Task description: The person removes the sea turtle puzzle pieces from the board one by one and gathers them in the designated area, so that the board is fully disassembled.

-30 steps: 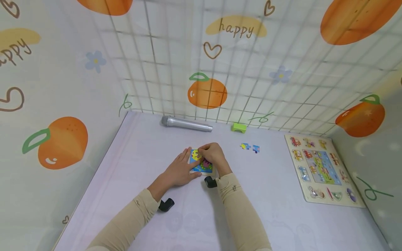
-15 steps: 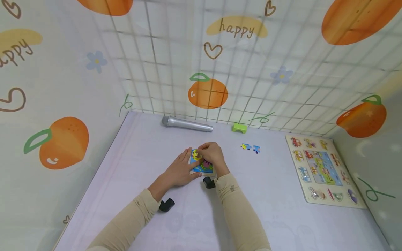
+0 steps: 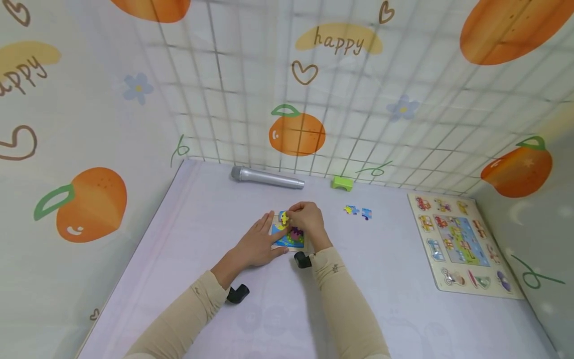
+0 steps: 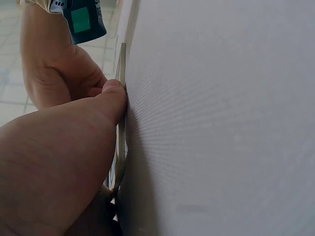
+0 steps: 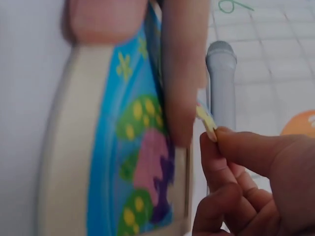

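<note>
Left hand [image 3: 255, 245]: fingers extended, resting across a small puzzle board [image 3: 291, 243] on the table [image 3: 202, 214]
Right hand [image 3: 310, 219]: thumb and forefinger pinch a yellow puzzle piece [image 3: 284, 218]
Puzzle piece: held over the far part of the small puzzle board
Loose pieces [image 3: 352, 210]: two, near the right hand
Back edge: silver microphone [image 3: 269, 178], green block [image 3: 343, 183]
Far right: larger picture board [image 3: 462, 239], lying flat

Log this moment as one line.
left hand: rests on puzzle board | right hand: pinches yellow piece, held off board | loose pieces: two, right of board | farther back: microphone, green block
</note>
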The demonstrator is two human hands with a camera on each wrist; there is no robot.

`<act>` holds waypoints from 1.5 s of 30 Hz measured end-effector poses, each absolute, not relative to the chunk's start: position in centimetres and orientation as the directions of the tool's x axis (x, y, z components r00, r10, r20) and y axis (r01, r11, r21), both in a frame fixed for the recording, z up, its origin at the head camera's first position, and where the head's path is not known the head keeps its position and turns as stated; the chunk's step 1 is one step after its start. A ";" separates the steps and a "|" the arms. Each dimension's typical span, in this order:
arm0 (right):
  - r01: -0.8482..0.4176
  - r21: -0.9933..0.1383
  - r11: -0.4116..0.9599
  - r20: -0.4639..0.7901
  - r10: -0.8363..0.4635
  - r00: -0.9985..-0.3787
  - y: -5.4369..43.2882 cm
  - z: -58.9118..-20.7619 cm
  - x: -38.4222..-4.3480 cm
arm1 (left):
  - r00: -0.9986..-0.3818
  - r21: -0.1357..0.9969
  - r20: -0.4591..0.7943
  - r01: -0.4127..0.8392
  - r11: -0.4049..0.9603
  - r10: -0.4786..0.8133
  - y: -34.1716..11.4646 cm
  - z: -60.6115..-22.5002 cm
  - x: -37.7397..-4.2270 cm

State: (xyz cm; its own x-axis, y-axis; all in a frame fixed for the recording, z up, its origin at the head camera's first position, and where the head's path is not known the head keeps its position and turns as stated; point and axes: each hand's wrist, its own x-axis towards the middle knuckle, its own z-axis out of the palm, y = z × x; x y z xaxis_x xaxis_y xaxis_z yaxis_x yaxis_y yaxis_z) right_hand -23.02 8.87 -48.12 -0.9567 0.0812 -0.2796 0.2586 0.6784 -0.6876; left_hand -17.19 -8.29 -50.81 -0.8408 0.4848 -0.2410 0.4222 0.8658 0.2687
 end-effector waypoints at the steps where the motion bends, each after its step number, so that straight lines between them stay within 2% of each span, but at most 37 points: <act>1: 0.260 -0.693 0.672 -0.279 0.083 -0.957 9.1 -48.1 -23.1 | -0.842 0.267 -0.241 0.421 0.867 0.483 -8.3 -50.8 -17.2; 7: 0.269 -0.714 0.647 -0.268 0.102 -0.958 10.7 -47.9 -23.5 | -0.850 0.256 -0.235 0.414 0.874 0.472 -8.3 -50.8 -17.2; 19: 0.367 -0.718 0.592 -0.308 0.202 -0.930 15.3 -48.0 -24.5 | -0.850 0.236 -0.261 0.404 0.884 0.458 -8.3 -50.8 -17.3; 30: 0.385 -0.673 0.632 -0.273 0.272 -0.923 20.0 -48.7 -25.0 | -0.849 0.260 -0.242 0.410 0.874 0.470 -8.3 -51.2 -17.4; 45: 0.430 -0.617 0.659 -0.265 0.340 -0.902 21.2 -48.6 -24.9 | -0.855 0.283 -0.225 0.402 0.871 0.468 -8.1 -50.7 -16.9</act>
State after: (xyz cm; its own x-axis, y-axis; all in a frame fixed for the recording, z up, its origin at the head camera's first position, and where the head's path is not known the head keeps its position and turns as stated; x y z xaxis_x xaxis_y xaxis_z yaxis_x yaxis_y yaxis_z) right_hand -24.91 21.20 -48.63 -0.9023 0.3397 -0.2654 0.4296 0.6589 -0.6175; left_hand -16.87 -8.14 -50.71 -0.8547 0.4680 -0.2247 0.4024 0.8707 0.2828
